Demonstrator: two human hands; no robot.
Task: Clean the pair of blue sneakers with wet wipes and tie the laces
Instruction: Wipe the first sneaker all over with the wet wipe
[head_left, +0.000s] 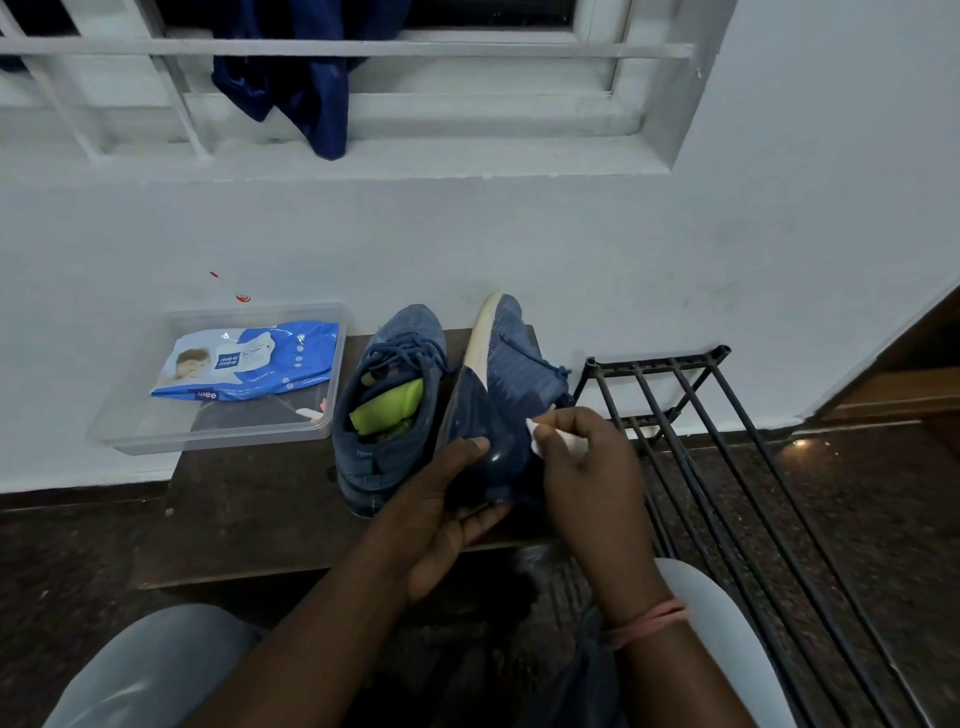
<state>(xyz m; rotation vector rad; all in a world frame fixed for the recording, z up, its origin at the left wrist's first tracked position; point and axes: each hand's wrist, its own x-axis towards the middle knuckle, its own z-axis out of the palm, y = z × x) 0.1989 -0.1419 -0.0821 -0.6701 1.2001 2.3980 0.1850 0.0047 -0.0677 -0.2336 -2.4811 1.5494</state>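
Blue sneakers (410, 405), two; one wipe (545, 441).

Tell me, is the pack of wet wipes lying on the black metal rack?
No, the pack of wet wipes lies in the clear plastic tray left of the sneakers, while the black metal rack stands on the right.

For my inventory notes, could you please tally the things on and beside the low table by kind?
Blue sneakers: 2 (one standing, one held)
Wet wipe packs: 1
Clear trays: 1
Wipes in hand: 1
Black wire racks: 1
Total: 6
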